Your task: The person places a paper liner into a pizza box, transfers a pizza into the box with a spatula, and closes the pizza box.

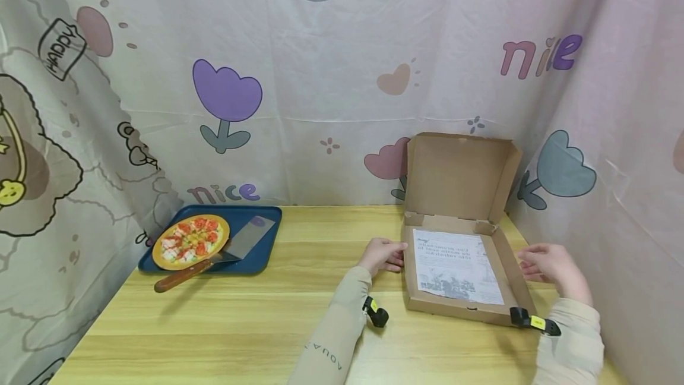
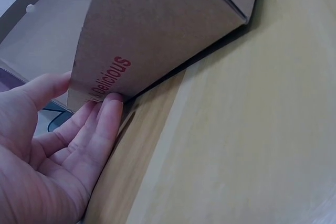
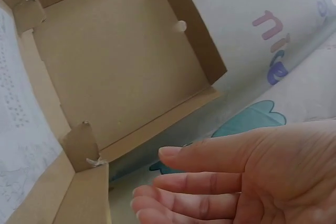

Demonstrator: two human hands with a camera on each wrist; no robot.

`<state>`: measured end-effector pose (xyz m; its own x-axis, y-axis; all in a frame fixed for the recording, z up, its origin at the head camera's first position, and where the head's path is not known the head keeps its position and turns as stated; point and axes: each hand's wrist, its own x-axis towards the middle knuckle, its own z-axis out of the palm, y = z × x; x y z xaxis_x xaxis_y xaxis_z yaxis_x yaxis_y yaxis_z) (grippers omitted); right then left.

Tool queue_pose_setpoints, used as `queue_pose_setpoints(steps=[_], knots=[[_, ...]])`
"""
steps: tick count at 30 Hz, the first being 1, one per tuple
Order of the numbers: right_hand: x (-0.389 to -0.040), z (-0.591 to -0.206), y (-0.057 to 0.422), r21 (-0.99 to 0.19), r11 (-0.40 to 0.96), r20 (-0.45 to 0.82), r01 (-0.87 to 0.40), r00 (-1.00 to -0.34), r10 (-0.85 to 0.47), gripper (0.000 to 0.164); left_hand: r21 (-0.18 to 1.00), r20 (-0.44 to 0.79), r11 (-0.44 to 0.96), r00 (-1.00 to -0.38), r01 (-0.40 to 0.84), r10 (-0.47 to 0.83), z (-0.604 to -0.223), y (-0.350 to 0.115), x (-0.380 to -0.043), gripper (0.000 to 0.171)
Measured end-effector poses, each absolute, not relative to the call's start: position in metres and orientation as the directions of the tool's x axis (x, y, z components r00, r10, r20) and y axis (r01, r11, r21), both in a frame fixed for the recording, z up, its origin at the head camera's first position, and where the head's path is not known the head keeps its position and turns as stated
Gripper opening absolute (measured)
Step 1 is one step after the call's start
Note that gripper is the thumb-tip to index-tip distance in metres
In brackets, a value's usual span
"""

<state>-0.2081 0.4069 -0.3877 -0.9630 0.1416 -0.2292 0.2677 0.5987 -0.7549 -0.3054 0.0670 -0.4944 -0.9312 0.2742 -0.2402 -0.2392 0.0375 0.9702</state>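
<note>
An open brown cardboard pizza box (image 1: 454, 308), lid (image 1: 459, 177) raised, sits on the right of the table, with a printed paper sheet (image 1: 456, 266) lining its base. My left hand (image 1: 382, 254) is at the box's left side. In the left wrist view, its fingertips (image 2: 113, 100) touch the outer wall beneath red lettering, and the thumb tip meets the wall's upper edge. Beyond the right wall, my right hand (image 1: 550, 263) hovers just outside the box. Its fingers are loosely bent, the thumb extended, and nothing is in its grasp in the right wrist view (image 3: 210, 182).
On the left, a blue tray (image 1: 262, 263) carries a pizza (image 1: 189, 242) and a pizza server (image 1: 248, 239) whose wooden handle (image 1: 181, 275) sticks out over the tray's front edge. A patterned curtain (image 1: 331, 76) stands behind the wooden table (image 1: 214, 337), close to the box lid.
</note>
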Motion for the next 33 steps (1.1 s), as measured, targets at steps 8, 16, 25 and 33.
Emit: queue_pose_setpoints(steps=[8,16,25,33], knots=[[-0.204,-0.386,0.408,-0.700,0.687,-0.094,0.197,-0.978,0.184,0.058,0.969,-0.245,0.050,-0.918,-0.242,0.313,-0.491,0.064,-0.303,0.033],[-0.201,-0.378,0.401,-0.661,0.726,-0.025,0.192,-0.972,0.235,0.057,0.973,-0.231,0.106,-0.906,-0.207,0.354,-0.485,0.054,-0.298,0.028],[-0.202,-0.374,0.393,-0.602,0.771,0.017,0.209,-0.962,0.274,0.056,0.974,-0.208,0.154,-0.920,-0.164,0.332,-0.480,0.037,-0.291,0.022],[-0.207,-0.372,0.375,-0.589,0.790,0.095,0.170,-0.956,0.277,0.058,0.966,-0.109,0.252,-0.968,-0.050,0.225,-0.470,0.018,-0.287,0.017]])
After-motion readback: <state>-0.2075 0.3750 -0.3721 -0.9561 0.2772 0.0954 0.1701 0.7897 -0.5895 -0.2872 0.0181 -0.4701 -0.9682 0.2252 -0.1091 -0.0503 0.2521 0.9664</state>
